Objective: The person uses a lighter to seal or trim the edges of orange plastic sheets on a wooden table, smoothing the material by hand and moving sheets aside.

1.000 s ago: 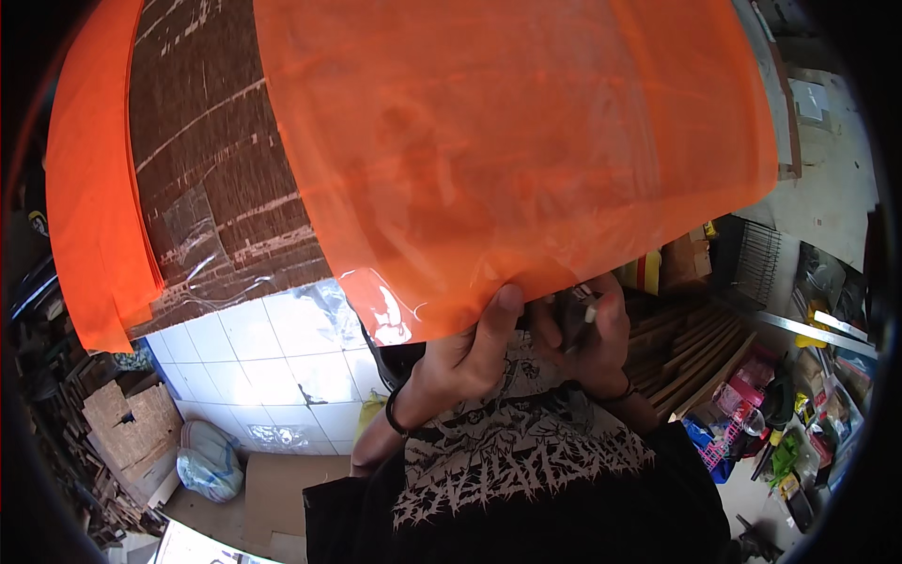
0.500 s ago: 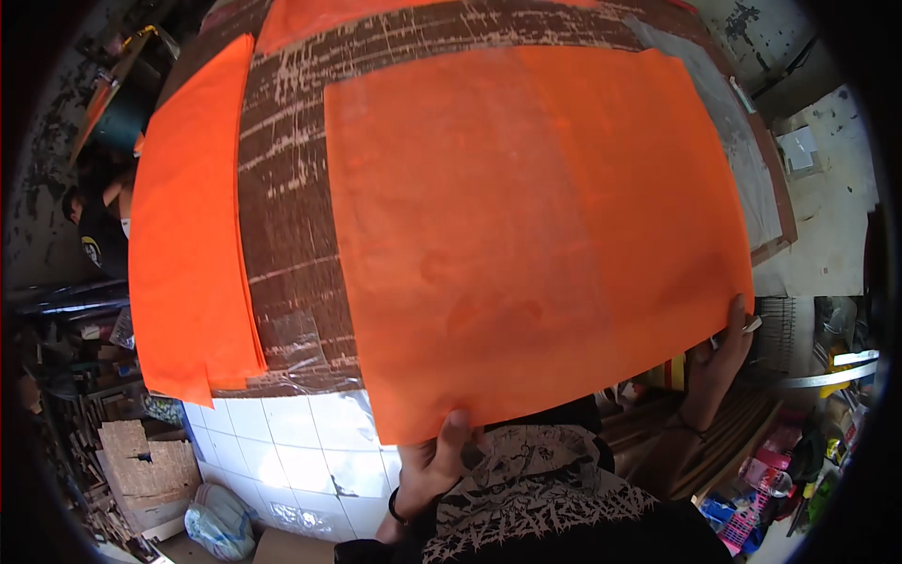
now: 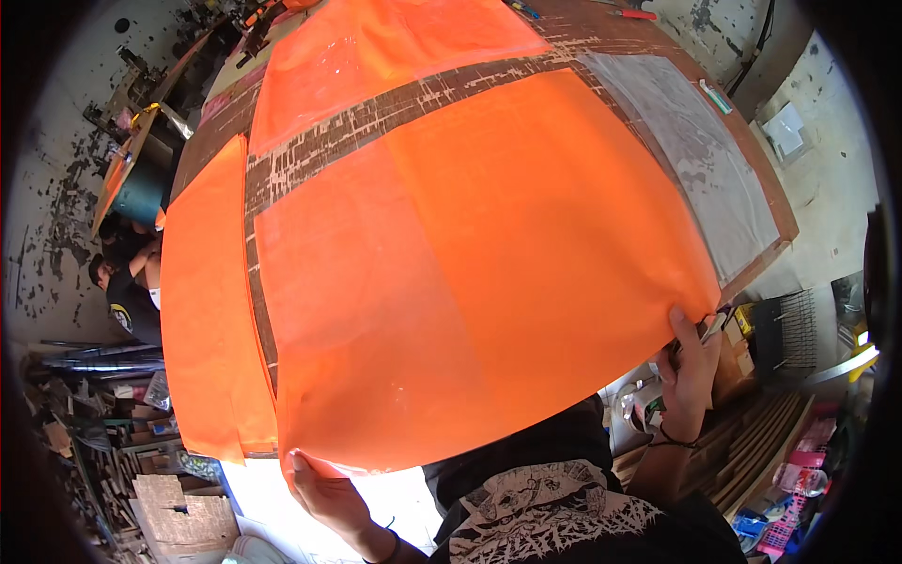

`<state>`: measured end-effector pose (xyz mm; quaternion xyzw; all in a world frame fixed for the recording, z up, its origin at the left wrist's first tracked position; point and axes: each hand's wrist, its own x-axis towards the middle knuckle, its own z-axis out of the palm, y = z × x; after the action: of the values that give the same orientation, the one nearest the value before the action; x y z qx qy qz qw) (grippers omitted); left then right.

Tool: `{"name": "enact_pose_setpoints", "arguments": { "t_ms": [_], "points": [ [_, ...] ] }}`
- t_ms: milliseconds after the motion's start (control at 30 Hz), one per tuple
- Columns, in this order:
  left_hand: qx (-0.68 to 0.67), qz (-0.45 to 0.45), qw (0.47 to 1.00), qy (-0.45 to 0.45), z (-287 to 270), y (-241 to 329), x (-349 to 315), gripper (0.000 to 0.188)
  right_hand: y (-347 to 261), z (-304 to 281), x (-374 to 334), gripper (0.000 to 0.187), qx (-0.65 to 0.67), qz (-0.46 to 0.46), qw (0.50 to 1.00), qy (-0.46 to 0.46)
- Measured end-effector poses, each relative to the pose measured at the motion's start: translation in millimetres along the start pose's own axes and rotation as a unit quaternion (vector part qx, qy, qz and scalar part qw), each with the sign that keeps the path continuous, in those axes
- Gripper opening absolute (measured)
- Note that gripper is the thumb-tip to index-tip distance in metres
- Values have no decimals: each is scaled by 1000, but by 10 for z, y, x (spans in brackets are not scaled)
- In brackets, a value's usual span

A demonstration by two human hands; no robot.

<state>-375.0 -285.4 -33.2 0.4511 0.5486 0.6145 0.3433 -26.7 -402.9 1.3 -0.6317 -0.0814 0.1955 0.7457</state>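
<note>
A wide orange sheet (image 3: pixel 526 254), thin and flexible like cloth, spreads over the near part of the table, its near edge hanging past the table toward me. Its left part looks paler and filmier than the right. At the near left corner my left hand (image 3: pixel 324 498) pinches the sheet, thumb on top. My right hand (image 3: pixel 691 367) grips the near right edge, thumb on top, fingers mostly hidden underneath. A small pale, hard-edged object (image 3: pixel 714 327) sticks out beside those fingers; its kind is unclear. Left of the sheet lies a stack of orange pieces (image 3: pixel 211 310).
Another orange sheet (image 3: pixel 395 47) lies farther back on the worn brown table (image 3: pixel 611 28). A grey translucent sheet (image 3: pixel 695 141) covers its right side, near a cutter (image 3: pixel 716 97). A person (image 3: pixel 132 291) sits at far left. Wood scraps (image 3: pixel 183 517) and shelves flank me.
The near left corner of the orange sheet has moved left and toward me with my left hand. My right hand keeps its edge, and the view has shifted.
</note>
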Motion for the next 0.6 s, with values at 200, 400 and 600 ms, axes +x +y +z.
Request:
{"name": "enact_pose_setpoints", "arguments": {
  "t_ms": [200, 400, 600],
  "points": [
    [-138, -105, 984, -36, 17, 180, 160, 31, 9, -336, 64, 29, -62, 43, 997, 14],
    [-9, -68, 995, -72, -166, 303, 434, 25, -199, -971, 762, 37, -228, -252, 933, 120],
    [227, 277, 932, -64, -22, 469, 580, 26, -458, -887, 1194, 39, -541, -264, 795, 78]
  ]
}}
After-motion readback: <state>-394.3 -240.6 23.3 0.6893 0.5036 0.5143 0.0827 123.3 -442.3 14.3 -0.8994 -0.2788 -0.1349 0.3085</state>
